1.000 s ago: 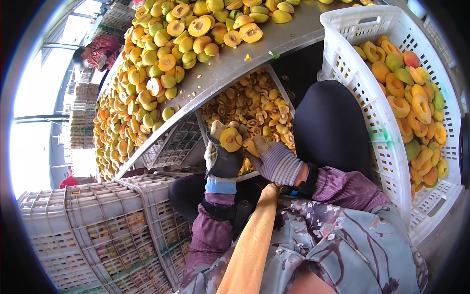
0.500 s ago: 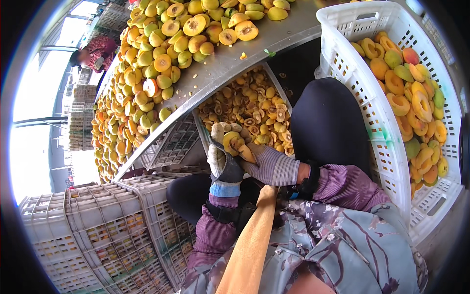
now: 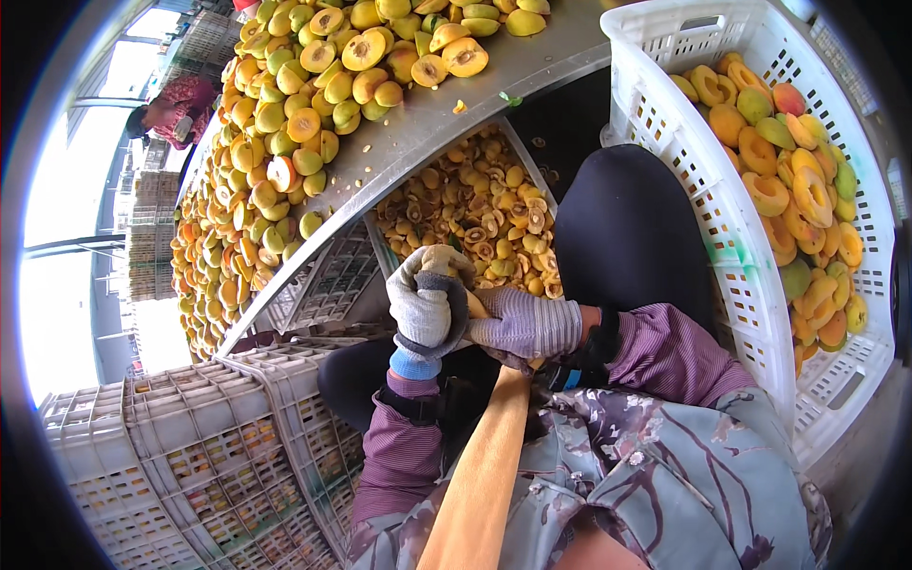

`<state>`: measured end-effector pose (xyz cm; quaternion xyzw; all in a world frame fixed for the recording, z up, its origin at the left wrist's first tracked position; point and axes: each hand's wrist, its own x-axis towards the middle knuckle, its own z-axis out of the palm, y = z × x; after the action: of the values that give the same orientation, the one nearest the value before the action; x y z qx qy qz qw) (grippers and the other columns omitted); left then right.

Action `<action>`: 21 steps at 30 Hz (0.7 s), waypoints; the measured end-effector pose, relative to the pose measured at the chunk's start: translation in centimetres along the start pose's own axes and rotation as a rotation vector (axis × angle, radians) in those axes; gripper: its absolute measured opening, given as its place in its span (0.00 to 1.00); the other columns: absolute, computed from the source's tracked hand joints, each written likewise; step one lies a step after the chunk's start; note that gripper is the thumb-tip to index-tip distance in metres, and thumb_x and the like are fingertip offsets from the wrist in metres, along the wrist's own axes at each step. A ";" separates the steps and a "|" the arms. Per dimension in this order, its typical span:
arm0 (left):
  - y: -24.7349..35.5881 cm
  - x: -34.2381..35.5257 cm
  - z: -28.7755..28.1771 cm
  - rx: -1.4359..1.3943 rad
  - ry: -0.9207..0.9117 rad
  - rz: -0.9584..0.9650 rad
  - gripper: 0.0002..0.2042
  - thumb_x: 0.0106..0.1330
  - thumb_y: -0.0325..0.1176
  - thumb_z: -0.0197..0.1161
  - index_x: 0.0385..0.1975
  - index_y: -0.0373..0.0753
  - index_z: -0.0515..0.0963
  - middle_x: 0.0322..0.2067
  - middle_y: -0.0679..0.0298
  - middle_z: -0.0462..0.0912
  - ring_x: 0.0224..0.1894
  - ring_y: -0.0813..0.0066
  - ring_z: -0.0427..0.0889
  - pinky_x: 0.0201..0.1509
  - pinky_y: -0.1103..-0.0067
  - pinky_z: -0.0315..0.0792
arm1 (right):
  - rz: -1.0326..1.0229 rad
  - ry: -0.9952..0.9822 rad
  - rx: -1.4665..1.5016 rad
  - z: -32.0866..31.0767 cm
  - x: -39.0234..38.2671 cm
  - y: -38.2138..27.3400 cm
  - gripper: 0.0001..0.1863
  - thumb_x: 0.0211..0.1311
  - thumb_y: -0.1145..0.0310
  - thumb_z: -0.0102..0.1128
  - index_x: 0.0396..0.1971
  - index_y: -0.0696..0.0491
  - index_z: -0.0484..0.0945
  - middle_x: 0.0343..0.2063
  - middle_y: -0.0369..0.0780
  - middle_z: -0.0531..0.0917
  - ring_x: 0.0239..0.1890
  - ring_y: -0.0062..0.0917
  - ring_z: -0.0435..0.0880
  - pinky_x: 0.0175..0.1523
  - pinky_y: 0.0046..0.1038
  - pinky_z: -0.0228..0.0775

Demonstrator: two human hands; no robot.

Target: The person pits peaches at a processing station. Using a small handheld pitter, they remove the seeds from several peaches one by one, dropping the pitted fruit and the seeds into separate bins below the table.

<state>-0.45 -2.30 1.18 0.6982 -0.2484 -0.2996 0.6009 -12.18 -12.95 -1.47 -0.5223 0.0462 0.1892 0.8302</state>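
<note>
Here, the right grip pinches a yellow fruit piece beside the curled left grip; what that holds, I cannot tell.

Left hand gloved off-white and dark grey, blue cuff; right hand in mauve-grey with pale stripes. Fruit yellow, orange, green. Counter silver-grey. Sleeves purple, finely striped. Apron grey-blue, plum floral. Crate white, green smear

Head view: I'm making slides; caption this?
Gloved left hand and right hand close together near halved fruit and a white crate.
</note>
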 end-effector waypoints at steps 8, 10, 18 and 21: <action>0.5 -0.1 1.9 0.211 0.123 0.237 0.15 0.69 0.38 0.53 0.30 0.31 0.79 0.28 0.66 0.80 0.24 0.86 0.71 0.28 0.87 0.64 | -0.551 0.443 -0.523 0.2 2.8 4.4 0.11 0.63 0.65 0.47 0.36 0.59 0.68 0.11 0.39 0.74 0.10 0.25 0.75 0.12 0.27 0.69; -0.5 0.1 1.1 -0.043 0.067 0.228 0.16 0.68 0.41 0.56 0.28 0.31 0.78 0.28 0.62 0.81 0.25 0.80 0.73 0.29 0.84 0.67 | -0.199 0.126 -0.038 0.7 0.8 1.2 0.13 0.65 0.62 0.49 0.27 0.57 0.69 0.10 0.39 0.73 0.09 0.24 0.73 0.13 0.26 0.68; -0.1 0.6 1.8 -0.467 -0.200 0.056 0.22 0.64 0.50 0.58 0.26 0.33 0.75 0.25 0.55 0.78 0.26 0.66 0.77 0.29 0.76 0.70 | -0.019 -0.098 0.296 0.3 -0.6 -0.2 0.17 0.67 0.60 0.51 0.19 0.54 0.71 0.11 0.36 0.72 0.09 0.20 0.69 0.12 0.22 0.60; -0.6 0.6 3.2 -0.799 -0.327 0.064 0.20 0.68 0.53 0.50 0.25 0.42 0.71 0.22 0.61 0.74 0.23 0.71 0.70 0.26 0.78 0.64 | 0.029 -0.208 0.511 0.6 -1.7 -1.3 0.17 0.66 0.61 0.52 0.19 0.53 0.72 0.10 0.35 0.70 0.09 0.21 0.69 0.12 0.22 0.60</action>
<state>-2.33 -4.84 0.18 0.3459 -0.2262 -0.4603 0.7857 -13.35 -13.36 0.36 -0.2732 0.0143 0.2357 0.9325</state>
